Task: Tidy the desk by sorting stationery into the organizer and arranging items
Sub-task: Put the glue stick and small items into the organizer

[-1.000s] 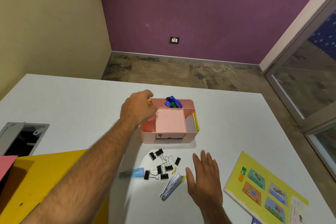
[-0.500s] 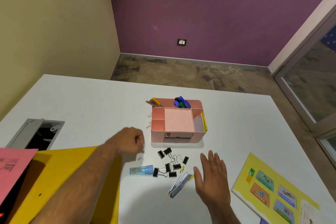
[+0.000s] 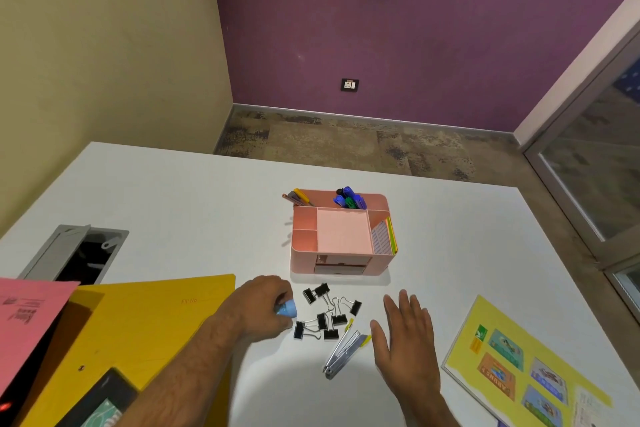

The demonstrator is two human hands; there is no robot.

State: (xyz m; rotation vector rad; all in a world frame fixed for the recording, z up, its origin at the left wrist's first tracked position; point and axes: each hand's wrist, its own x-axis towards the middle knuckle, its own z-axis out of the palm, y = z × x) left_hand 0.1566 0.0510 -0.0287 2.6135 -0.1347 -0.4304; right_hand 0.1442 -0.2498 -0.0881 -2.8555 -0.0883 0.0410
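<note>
A pink organizer (image 3: 341, 267) stands mid-desk, with pencils (image 3: 298, 197) in its back left slot, blue and green markers (image 3: 349, 199) at the back, and sticky notes (image 3: 385, 236) on the right. In front of it lie several black binder clips (image 3: 329, 313) and a silver stapler (image 3: 344, 352). My left hand (image 3: 261, 308) is closed around a small blue tube (image 3: 287, 308) just left of the clips. My right hand (image 3: 407, 345) rests flat and open on the desk, right of the stapler.
A yellow folder (image 3: 138, 326) and a pink sheet (image 3: 24, 319) lie at the front left, beside a grey cable hatch (image 3: 74, 253). A yellow picture sheet (image 3: 512, 360) lies at the front right. The white desk (image 3: 173, 204) ends at the far edge above carpet.
My left hand came back from the organizer's pencil slot to the desk front and closed on the blue tube that lay left of the clips. My right hand stayed put.
</note>
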